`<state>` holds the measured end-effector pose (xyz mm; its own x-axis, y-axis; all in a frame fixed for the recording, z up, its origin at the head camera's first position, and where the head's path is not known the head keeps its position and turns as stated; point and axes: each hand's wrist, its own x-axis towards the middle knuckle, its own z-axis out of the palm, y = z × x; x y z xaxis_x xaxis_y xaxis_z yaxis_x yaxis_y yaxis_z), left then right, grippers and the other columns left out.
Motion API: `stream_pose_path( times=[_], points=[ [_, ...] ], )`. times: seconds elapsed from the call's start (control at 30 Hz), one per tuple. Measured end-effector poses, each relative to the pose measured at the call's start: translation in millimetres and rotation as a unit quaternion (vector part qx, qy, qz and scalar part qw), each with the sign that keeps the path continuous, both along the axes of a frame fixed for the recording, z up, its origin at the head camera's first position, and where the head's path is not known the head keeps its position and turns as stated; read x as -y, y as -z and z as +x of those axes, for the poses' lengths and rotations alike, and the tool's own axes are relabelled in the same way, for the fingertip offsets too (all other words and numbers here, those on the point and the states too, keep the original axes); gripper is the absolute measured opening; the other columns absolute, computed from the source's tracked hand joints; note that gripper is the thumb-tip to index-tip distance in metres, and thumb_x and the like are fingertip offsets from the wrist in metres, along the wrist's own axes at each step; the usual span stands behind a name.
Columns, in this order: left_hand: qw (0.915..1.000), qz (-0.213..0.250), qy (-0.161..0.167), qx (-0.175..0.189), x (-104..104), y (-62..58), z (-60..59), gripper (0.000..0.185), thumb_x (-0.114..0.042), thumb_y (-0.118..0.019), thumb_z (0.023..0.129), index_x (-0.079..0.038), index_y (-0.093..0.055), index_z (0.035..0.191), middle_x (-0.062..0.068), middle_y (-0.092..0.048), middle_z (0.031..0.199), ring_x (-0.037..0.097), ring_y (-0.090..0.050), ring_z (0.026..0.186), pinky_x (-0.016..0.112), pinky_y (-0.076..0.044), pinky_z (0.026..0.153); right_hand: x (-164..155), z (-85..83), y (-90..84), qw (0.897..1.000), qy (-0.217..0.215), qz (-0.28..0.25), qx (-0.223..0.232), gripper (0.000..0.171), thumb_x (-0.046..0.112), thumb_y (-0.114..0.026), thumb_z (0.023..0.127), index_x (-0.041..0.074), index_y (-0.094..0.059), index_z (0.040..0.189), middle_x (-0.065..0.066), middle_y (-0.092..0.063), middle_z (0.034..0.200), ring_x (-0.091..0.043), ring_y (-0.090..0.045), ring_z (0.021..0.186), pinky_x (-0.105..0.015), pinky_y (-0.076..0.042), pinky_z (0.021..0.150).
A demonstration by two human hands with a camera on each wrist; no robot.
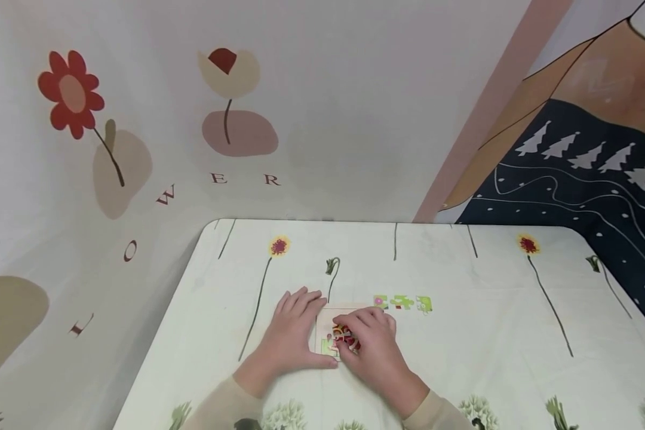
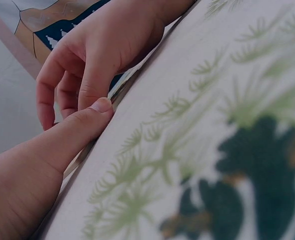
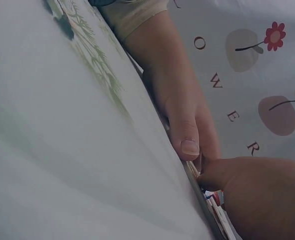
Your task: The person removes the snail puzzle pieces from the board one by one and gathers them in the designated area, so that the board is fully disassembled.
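A: We look down w/ the head cam on a table [image 1: 462,358] under a pale cloth printed w/ flowers; both our hands meet at a small square puzzle board [image 1: 325,325] near the front edge.

B: How far along are we?

A: Partly done, as we judge it; red, yellow & green pieces already sit in the board under our right hand [image 1: 373,346]; three loose green pieces [image 1: 403,303] lie in a row on the cloth just beyond the board, to its right, apart from both hands; so those at least are left to place; how many gaps remain in the board we can't tell, since the hand covers most of it.

B: And our fingers?

A: Left hand [image 1: 292,331] lies flat beside the board's left edge, fingers straight & close together, thumb along the edge; in the left wrist view that thumb [image 2: 82,127] presses against the board's rim, touching a fingertip of the right hand; it steadies, not grips. Right hand's fingers [image 1: 362,322] are curled down on the coloured pieces in the board's middle; whether they pinch one piece or just press it flat we can't tell.

B: Where's the board relative to them?

A: Between the two hands; left edge touching the left thumb; top surface under the right fingertips; the right wrist view shows only its thin edge [image 3: 200,182] by the left thumb.
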<state>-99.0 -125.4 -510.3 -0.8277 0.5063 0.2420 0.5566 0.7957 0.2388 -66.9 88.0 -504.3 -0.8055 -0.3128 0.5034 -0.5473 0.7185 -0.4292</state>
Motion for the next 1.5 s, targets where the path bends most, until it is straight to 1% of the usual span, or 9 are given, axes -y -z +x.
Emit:
stream_pose_path(
  times=[0.1,0.27,0.57,0.8,0.93,1.1,1.23,1.33,1.5],
  points=[
    [1.0,-0.001,-0.002,0.002,0,-0.2,-0.3,0.121,-0.094,-0.053,0.052,-0.016,-0.043,0.144,0.001,-0.037,0.149,0.031,-0.024,0.141,0.057,-0.015,0.112,0,-0.4,0.2,1.0,-0.008,-0.01,-0.001,0.042,0.022,-0.081,0.072,0.026,-0.069,0.112,0.015,-0.062,0.102,-0.014,-0.048,0.097,-0.044,-0.03,0.084],
    [1.0,-0.002,-0.004,-0.002,0,1.1,-2.2,0.121,-0.095,-0.052,0.052,-0.017,-0.043,0.144,0.0,-0.037,0.149,0.029,-0.023,0.141,0.056,-0.015,0.112,0,-1.7,-0.2,1.0,-0.008,-0.02,0.013,0.044,0.023,-0.081,0.072,0.022,-0.069,0.115,0.015,-0.064,0.103,-0.012,-0.047,0.098,-0.042,-0.029,0.087],
    [1.0,-0.001,-0.002,-0.005,-1,4.6,-1.9,0.121,-0.096,-0.05,0.051,-0.018,-0.043,0.144,0.0,-0.037,0.149,0.029,-0.024,0.141,0.055,-0.014,0.113,-1,-0.4,3.5,0.999,-0.019,-0.042,0.006,0.051,0.027,-0.084,0.065,0.017,-0.071,0.113,0.013,-0.065,0.101,-0.014,-0.049,0.096,-0.045,-0.029,0.085],
    [1.0,-0.003,-0.006,-0.001,-1,4.5,-1.6,0.122,-0.096,-0.051,0.051,-0.018,-0.043,0.144,-0.001,-0.037,0.149,0.029,-0.023,0.142,0.056,-0.014,0.113,-2,1.6,-0.5,0.999,0.007,-0.023,0.024,0.049,0.038,-0.087,0.064,0.018,-0.075,0.108,0.013,-0.069,0.095,-0.007,-0.049,0.087,-0.034,-0.031,0.077],
    [1.0,-0.002,-0.007,-0.003,-1,3.4,-1.6,0.121,-0.096,-0.051,0.051,-0.017,-0.044,0.143,-0.001,-0.038,0.148,0.029,-0.024,0.141,0.057,-0.015,0.112,-2,1.6,-3.2,0.999,0.013,-0.02,0.034,0.051,0.043,-0.087,0.063,0.018,-0.076,0.106,0.012,-0.07,0.093,-0.004,-0.049,0.084,-0.033,-0.031,0.076],
    [1.0,-0.003,-0.005,-0.008,-1,2.6,-1.9,0.122,-0.096,-0.051,0.051,-0.017,-0.044,0.143,0.0,-0.038,0.148,0.03,-0.026,0.14,0.058,-0.016,0.112,-6,0.9,-3.1,0.999,-0.007,-0.047,0.024,0.054,0.042,-0.089,0.062,0.016,-0.075,0.107,0.012,-0.07,0.093,-0.004,-0.049,0.085,-0.034,-0.031,0.077],
    [1.0,-0.006,-0.006,0.002,0,0.3,-1.3,0.123,-0.096,-0.052,0.05,-0.016,-0.044,0.144,0.001,-0.037,0.149,0.03,-0.025,0.141,0.057,-0.015,0.112,-14,1.2,-1.7,0.997,-0.029,-0.077,0.011,0.055,0.04,-0.089,0.062,0.014,-0.075,0.108,0.012,-0.07,0.095,-0.005,-0.05,0.087,-0.034,-0.031,0.079],
    [0.9999,-0.007,-0.007,0.013,1,-2.8,-0.7,0.123,-0.095,-0.053,0.05,-0.016,-0.043,0.145,0.001,-0.037,0.15,0.03,-0.024,0.141,0.056,-0.013,0.113,-21,0.9,0.0,0.996,-0.029,-0.088,0.004,0.055,0.039,-0.09,0.062,0.013,-0.075,0.108,0.012,-0.07,0.094,-0.007,-0.051,0.088,-0.035,-0.03,0.078],
    [0.9999,0.004,0.0,0.013,-1,-1.0,-2.4,0.123,-0.095,-0.054,0.051,-0.015,-0.044,0.144,0.001,-0.037,0.149,0.031,-0.024,0.141,0.057,-0.014,0.112,-32,-0.6,1.7,0.996,-0.026,-0.09,0.002,0.055,0.04,-0.09,0.061,0.015,-0.075,0.107,0.013,-0.069,0.094,-0.008,-0.052,0.09,-0.037,-0.03,0.081]
  ],
)
